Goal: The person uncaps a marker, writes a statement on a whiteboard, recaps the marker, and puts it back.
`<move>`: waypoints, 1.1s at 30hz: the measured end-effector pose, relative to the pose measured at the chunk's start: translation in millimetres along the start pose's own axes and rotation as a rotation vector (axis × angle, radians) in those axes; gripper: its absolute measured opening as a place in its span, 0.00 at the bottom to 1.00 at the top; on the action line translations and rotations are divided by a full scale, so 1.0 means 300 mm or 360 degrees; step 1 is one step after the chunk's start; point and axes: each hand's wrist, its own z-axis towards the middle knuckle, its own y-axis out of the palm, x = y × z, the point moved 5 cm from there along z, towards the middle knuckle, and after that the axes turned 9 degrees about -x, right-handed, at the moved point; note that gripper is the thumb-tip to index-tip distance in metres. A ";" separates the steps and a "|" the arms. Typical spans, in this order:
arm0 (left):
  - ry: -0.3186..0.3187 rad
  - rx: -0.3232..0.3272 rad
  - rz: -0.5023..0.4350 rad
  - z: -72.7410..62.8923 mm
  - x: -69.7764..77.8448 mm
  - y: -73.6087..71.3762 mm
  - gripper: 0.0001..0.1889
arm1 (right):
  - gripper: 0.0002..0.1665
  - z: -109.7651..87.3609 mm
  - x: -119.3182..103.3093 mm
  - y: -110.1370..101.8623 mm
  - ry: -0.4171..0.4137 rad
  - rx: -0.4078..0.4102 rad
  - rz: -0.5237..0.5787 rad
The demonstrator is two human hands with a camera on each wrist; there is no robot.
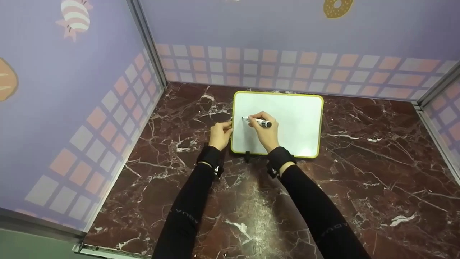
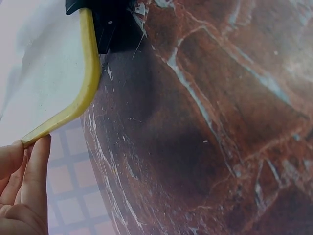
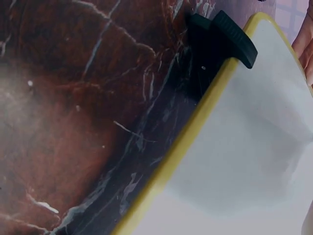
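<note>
A whiteboard (image 1: 298, 115) with a yellow frame rests tilted on black stand feet, one foot (image 1: 247, 156) showing at its lower edge. My left hand (image 1: 220, 135) pinches the board's left edge between thumb and fingers; in the left wrist view, the fingertips (image 2: 43, 142) lie right at the yellow rim. Over the left half of the board, my right hand (image 1: 267, 130) grips a white marker (image 1: 257, 121) with a black end. Its dark tip points left, right at the white surface. The right wrist view shows the board's lower rim and a black foot (image 3: 234, 39), with the marker out of frame.
Under the board lies a dark red marbled tabletop (image 1: 377, 172) with white veins. A purple back wall (image 1: 237, 32) with pink and white squares stands close behind the board. Side walls rise at left and right, and a metal corner post (image 1: 147, 39) runs up at the back left.
</note>
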 end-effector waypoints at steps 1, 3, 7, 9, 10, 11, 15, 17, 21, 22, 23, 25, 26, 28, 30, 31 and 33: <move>0.0001 -0.0001 0.0003 -0.001 0.000 0.001 0.18 | 0.09 0.000 0.000 0.001 0.0000 -0.0004 -0.0012; 0.0006 0.0001 0.0013 -0.003 0.002 0.000 0.18 | 0.08 -0.002 0.000 0.003 -0.0003 -0.0015 -0.0041; 0.0015 0.0019 0.0053 -0.006 0.007 -0.006 0.17 | 0.08 -0.015 0.000 0.009 0.0016 -0.0081 -0.0150; 0.0015 0.0032 0.0073 -0.006 0.008 -0.009 0.17 | 0.09 -0.024 0.001 0.015 0.0033 -0.0142 -0.0192; 0.0012 0.0037 0.0082 -0.006 0.008 -0.010 0.17 | 0.10 -0.028 0.002 0.019 0.0039 -0.0176 -0.0198; 0.0006 0.0042 0.0087 -0.006 0.008 -0.012 0.17 | 0.10 -0.031 0.002 0.022 0.0041 -0.0204 -0.0196; 0.0015 0.0046 0.0083 -0.007 0.011 -0.011 0.17 | 0.10 -0.037 0.003 0.020 0.0029 -0.0193 -0.0153; 0.0017 0.0041 0.0064 -0.008 0.012 -0.009 0.17 | 0.09 -0.038 0.004 0.011 0.0024 -0.0126 -0.0131; 0.0020 0.0047 0.0044 -0.011 0.012 -0.006 0.17 | 0.08 -0.037 0.005 -0.001 0.0000 -0.0032 -0.0118; 0.0021 0.0051 0.0053 -0.012 0.013 -0.006 0.17 | 0.08 -0.037 0.005 -0.001 -0.0003 -0.0034 -0.0121; 0.0025 0.0052 0.0058 -0.012 0.013 -0.005 0.17 | 0.08 -0.036 0.006 0.000 -0.0005 -0.0039 -0.0125; 0.0029 0.0046 0.0060 -0.013 0.012 -0.001 0.17 | 0.08 -0.036 0.007 0.002 -0.0007 -0.0053 -0.0139; 0.0031 0.0043 0.0059 -0.013 0.011 0.000 0.17 | 0.08 -0.036 0.009 0.001 -0.0007 -0.0058 -0.0149; 0.0034 0.0036 0.0060 -0.011 0.010 0.003 0.17 | 0.08 -0.037 0.007 -0.001 -0.0012 -0.0053 -0.0168; 0.0041 0.0036 0.0063 -0.009 0.011 0.002 0.17 | 0.08 -0.038 0.002 -0.008 -0.0030 -0.0032 -0.0188; 0.0045 0.0041 0.0070 -0.008 0.011 0.001 0.17 | 0.08 -0.038 -0.002 -0.011 -0.0041 -0.0025 -0.0193; 0.0048 0.0049 0.0073 -0.006 0.012 -0.002 0.18 | 0.08 -0.037 -0.008 -0.018 -0.0055 -0.0011 -0.0193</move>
